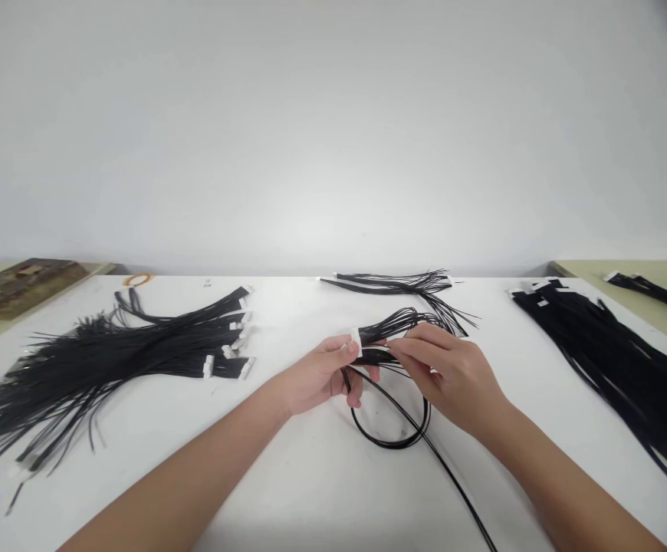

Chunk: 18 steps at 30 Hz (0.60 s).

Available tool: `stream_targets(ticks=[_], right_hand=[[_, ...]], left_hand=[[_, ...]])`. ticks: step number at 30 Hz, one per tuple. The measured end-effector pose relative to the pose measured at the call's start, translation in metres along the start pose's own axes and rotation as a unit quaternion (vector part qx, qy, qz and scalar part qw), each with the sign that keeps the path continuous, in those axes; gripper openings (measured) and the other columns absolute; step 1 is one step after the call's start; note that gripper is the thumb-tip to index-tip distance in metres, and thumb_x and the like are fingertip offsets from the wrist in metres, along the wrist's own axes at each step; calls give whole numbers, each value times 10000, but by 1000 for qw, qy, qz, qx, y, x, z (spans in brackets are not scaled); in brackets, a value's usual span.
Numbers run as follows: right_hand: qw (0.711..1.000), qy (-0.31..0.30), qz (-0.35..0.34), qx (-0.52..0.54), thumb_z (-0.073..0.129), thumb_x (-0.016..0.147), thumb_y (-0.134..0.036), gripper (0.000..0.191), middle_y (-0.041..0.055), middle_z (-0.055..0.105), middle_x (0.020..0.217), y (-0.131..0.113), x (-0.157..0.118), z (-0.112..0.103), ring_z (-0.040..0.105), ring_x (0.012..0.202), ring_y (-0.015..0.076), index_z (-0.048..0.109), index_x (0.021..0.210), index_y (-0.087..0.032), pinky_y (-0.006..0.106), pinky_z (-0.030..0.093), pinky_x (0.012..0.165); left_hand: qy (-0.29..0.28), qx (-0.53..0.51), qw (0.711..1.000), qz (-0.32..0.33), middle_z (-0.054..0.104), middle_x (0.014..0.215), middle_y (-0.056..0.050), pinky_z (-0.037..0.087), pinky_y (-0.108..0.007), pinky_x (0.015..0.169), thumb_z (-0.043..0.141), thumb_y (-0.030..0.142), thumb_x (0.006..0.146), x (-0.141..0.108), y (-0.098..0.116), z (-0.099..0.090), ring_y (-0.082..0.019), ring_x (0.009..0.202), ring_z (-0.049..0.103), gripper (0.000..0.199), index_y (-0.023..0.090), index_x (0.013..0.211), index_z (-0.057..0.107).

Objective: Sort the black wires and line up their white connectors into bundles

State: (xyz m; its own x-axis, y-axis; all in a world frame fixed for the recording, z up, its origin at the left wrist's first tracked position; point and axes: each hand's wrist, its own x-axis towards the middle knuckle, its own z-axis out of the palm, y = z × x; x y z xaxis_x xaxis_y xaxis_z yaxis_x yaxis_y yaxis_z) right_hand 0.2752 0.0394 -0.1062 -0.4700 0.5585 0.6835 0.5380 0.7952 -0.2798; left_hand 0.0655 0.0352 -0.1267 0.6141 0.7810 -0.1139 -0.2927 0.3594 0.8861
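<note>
Near the middle of the white table, my left hand (333,372) grips a white connector (356,341) between thumb and fingers. A bundle of thin black wires (391,326) runs from that connector to the right. My right hand (451,372) is closed in a pinch at the wires just right of the connector; its fingertips hide what exactly they hold, seemingly a single black wire. Below both hands hangs a loop of black cable (391,445), with a long end trailing toward the lower right.
A large pile of black wire harnesses (115,349) with white connectors lies left. Another thick stack of black harnesses (615,353) lies right. Several black wires (391,284) rest along the table's back edge, before the wall. An orange ring (138,280) sits at the back left.
</note>
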Motion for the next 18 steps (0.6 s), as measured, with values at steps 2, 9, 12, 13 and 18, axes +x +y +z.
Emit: stream_targets(ticks=[2, 9, 12, 13, 18], right_hand=[[1000, 1, -1, 5, 502, 856, -120, 180, 8, 582, 717, 0, 0, 0, 505, 567, 63, 654, 912, -197, 176, 378, 483], [1000, 11, -10, 20, 510, 855, -109, 160, 22, 598, 752, 2, -1, 3, 548, 631, 77, 639, 902, -191, 179, 410, 533], [1000, 9, -5, 15, 521, 847, -113, 154, 17, 600, 755, 2, -1, 3, 552, 639, 80, 639, 898, -198, 182, 414, 544], [1000, 9, -1, 12, 521, 847, -116, 156, 15, 600, 753, 2, -1, 3, 552, 639, 79, 640, 901, -201, 183, 414, 547], [1000, 24, -1, -5, 542, 836, -119, 117, 13, 612, 735, -1, 0, 3, 547, 613, 76, 632, 880, -180, 183, 405, 536]], left_hand=[[3, -4, 1000, 1, 604, 798, -60, 462, -259, 526, 562, 510, 783, 0, 0, 0, -85, 467, 542, 403, 118, 871, 593], [16, -10, 1000, 5, 586, 806, -27, 456, -256, 515, 636, 488, 731, -1, 1, 3, -82, 468, 544, 388, 151, 906, 558], [23, -11, 1000, 13, 571, 829, -19, 433, -243, 490, 565, 479, 795, 0, 1, 3, -69, 453, 530, 343, 163, 927, 550], [28, -10, 999, 14, 567, 831, -19, 425, -241, 483, 529, 472, 822, 0, 1, 3, -63, 444, 521, 325, 163, 920, 549], [63, -9, 998, 5, 563, 805, -11, 409, -241, 474, 447, 463, 872, 2, 1, 5, -58, 412, 504, 328, 169, 970, 553]])
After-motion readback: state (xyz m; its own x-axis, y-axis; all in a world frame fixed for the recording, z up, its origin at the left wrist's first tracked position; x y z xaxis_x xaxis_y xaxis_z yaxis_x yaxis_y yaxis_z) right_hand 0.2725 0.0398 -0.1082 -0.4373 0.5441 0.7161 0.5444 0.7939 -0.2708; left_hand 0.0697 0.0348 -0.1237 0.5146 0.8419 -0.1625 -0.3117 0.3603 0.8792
